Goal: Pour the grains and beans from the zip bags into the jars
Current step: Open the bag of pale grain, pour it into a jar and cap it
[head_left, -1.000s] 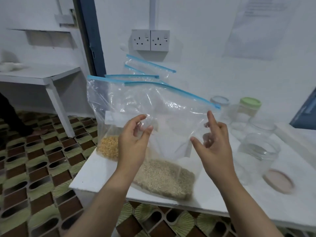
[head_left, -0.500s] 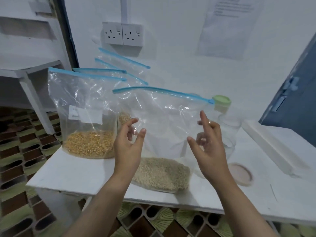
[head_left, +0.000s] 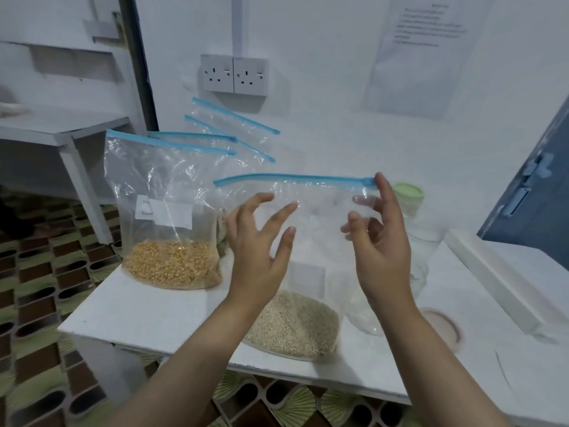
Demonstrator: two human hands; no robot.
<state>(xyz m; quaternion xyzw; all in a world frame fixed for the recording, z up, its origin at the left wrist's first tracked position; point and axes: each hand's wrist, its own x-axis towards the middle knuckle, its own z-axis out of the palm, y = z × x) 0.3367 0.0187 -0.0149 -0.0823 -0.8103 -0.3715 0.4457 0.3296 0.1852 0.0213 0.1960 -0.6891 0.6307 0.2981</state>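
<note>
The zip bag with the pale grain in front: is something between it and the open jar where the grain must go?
Nothing visible blocks the way. The open jar stands directly right of the pale grain bag, partly hidden behind the right hand. Its lid lies off on the table. The bag's blue zip looks closed.

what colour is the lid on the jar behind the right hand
Light green lid, seen in the head view.

The left hand (head_left: 258, 257) is letting go of the clear plastic zip bag of pale grain (head_left: 289, 272), its fingers now spreading open in front of the film where they were pinching it a second ago. The right hand (head_left: 381, 241) is rising, its fingertip now reaching the bag's blue zip slider (head_left: 368, 181).
</note>
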